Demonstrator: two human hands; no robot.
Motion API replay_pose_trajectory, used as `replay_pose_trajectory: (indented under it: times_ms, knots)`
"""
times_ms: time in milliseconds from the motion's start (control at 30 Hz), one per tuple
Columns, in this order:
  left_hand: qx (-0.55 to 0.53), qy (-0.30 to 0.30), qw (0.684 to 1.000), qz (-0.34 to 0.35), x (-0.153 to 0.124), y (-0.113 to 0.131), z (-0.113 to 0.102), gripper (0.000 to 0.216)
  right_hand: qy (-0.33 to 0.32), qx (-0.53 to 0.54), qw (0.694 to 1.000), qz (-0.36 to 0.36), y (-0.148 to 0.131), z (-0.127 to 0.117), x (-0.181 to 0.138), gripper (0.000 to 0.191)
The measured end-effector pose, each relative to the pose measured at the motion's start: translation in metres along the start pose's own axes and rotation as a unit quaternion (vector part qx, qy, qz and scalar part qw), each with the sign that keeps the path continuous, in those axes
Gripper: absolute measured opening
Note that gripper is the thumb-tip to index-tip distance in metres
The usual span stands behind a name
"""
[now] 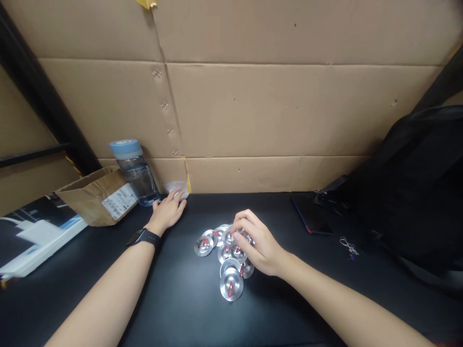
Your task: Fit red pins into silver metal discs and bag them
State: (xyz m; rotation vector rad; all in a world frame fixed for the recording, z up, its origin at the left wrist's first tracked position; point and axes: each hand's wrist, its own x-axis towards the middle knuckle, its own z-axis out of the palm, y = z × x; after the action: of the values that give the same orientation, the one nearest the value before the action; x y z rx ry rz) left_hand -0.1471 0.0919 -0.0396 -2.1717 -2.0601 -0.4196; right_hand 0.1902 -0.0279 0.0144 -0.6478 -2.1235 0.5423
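Note:
Several silver metal discs (231, 285) with raised centres and small red loops, looking like finger cymbals, lie in an overlapping cluster on the black table. Over the upper right of this cluster is my right hand (258, 243), its fingers bent and a little apart, with the fingertips close to or touching the discs. It hides some of them, and no disc is visibly lifted. My left hand (168, 209) reaches to the back of the table, fingers stretched out over a clear plastic bag (183, 189) at the foot of the cardboard wall. What the bag contains is unclear.
At left stand a blue-lidded water bottle (135, 173), an open cardboard box (94, 200) and a white power strip with a plug (43, 236). To the right lie a dark phone (311, 214), a small tangle of wire or cord (349, 248) and a black backpack (415, 193). Cardboard (253, 111) walls the back.

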Motion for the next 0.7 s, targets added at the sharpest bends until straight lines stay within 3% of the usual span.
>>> replay_pose_trajectory:
  times_ms: [233, 467, 633, 700]
  knots:
    - [-0.013, 0.009, 1.0, -0.001, -0.002, 0.001, -0.004, 0.058, 0.019, -0.001, 1.0, -0.012, -0.002, -0.002, 0.0, 0.01]
    - [-0.001, 0.086, 0.996, 0.019, -0.005, 0.012, -0.012, 0.05, 0.056, -0.022, 0.998, -0.007, 0.004, -0.007, 0.001, 0.01]
    - [-0.027, 0.175, 0.982, 0.065, -0.012, 0.031, -0.034, 0.038, 0.063, -0.04, 0.997, -0.004, 0.009, -0.007, 0.002, 0.01]
    - [-0.064, 0.171, 0.976, 0.115, -0.016, 0.041, -0.048, 0.03, 0.059, -0.042, 0.997, -0.004, 0.009, -0.007, 0.003, 0.011]
